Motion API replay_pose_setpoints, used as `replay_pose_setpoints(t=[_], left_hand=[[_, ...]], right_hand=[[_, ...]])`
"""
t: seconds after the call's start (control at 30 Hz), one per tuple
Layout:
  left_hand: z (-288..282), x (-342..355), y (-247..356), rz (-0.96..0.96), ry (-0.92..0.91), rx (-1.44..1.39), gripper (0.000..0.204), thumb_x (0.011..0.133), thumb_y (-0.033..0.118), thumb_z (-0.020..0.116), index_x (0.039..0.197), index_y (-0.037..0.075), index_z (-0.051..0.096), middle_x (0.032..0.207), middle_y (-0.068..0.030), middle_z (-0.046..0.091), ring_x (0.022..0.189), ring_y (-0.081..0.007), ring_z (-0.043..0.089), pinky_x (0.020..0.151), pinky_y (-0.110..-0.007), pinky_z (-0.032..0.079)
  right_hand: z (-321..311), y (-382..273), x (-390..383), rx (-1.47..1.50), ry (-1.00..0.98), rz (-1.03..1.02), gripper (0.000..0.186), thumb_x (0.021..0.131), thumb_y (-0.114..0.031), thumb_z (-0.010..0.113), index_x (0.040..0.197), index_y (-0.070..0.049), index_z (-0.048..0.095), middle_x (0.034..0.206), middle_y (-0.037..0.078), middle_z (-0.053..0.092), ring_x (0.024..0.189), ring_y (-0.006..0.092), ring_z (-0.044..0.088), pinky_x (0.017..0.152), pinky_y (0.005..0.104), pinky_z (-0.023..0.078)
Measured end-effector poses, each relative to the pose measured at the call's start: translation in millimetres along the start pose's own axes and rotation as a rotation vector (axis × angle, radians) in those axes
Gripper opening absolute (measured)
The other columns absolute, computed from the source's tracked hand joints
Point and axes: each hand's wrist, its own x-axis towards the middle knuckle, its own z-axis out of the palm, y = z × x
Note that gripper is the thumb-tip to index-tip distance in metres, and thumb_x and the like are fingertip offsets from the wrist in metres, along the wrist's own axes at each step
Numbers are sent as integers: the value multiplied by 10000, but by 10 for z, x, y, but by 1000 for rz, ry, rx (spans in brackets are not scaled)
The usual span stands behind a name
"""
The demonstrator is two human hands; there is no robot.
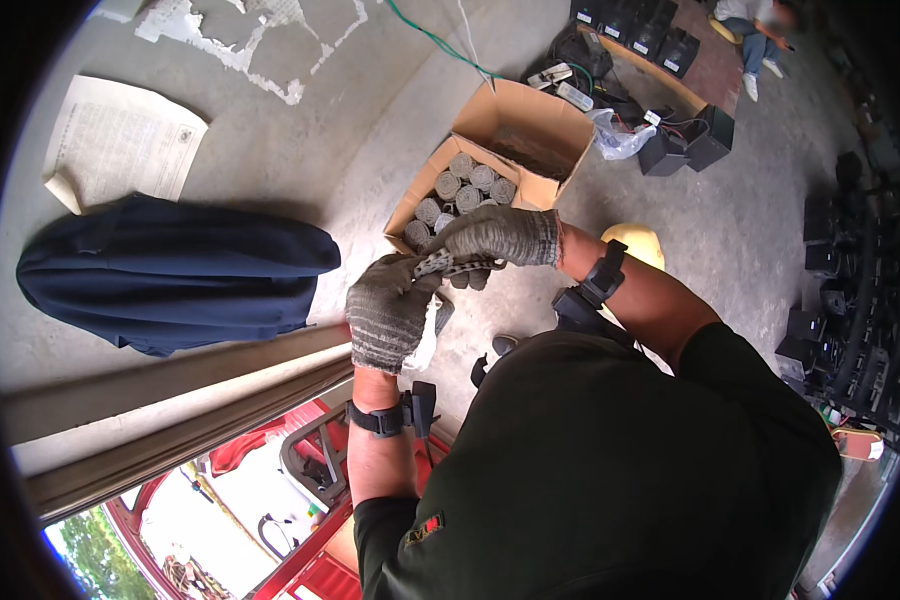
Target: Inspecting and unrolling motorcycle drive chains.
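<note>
My left hand, in a grey knitted glove, is closed on one end of a short grey chain-like strip with dark gaps along it. My right hand, gloved the same way, reaches in from the right and pinches the strip's other part; its fingers bend over it. Something white shows beside my left palm, but its kind is unclear. Just beyond both hands, an open cardboard box holds several tightly coiled grey rolls. My gloves cover part of the nearest rolls.
Behind the rolls stands another open cardboard box. A dark blue jacket hangs on the left wall under a paper sheet. A yellow rounded object is beyond my right forearm. Black boxes and cables lie farther off; a person sits at the back.
</note>
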Motion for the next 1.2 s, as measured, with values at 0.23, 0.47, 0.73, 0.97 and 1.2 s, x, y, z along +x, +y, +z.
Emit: replay_pose_setpoints(t=[0.23,0.47,0.73,0.97,1.2], left_hand=[[-72,158,6,-17,-112,125,159,733,166,751,775,36,669,753,-173,623,705,-360,616,621,-420,482],[-22,169,4,36,-17,52,172,753,158,728,869,32,716,832,-194,668,761,-369,647,666,-410,516],[57,83,35,-170,16,-297,243,798,84,721,1030,12,719,931,-168,714,844,-257,681,792,-335,522],[408,-152,-27,-407,180,-837,258,894,39,662,1136,-49,666,1009,-56,712,897,-111,628,857,-268,496],[246,-187,13,-470,213,-779,172,883,32,673,1038,-38,703,900,-31,712,814,-93,616,767,-259,497]], right_hand=[[11,-23,93,40,12,132,461,966,-404,601,1279,-65,624,884,36,718,680,91,649,589,218,489],[44,28,55,317,61,74,459,967,-330,618,1344,-70,581,929,28,714,697,93,647,600,218,500],[26,156,102,577,22,-17,474,989,-282,583,1391,-40,517,1157,85,682,836,99,650,641,240,535],[87,141,149,436,-37,-193,470,999,-229,559,1406,-7,482,1328,117,600,959,128,636,688,252,533],[171,350,134,623,28,-55,496,1043,-351,470,1392,0,495,1215,86,648,937,119,642,720,257,530]])
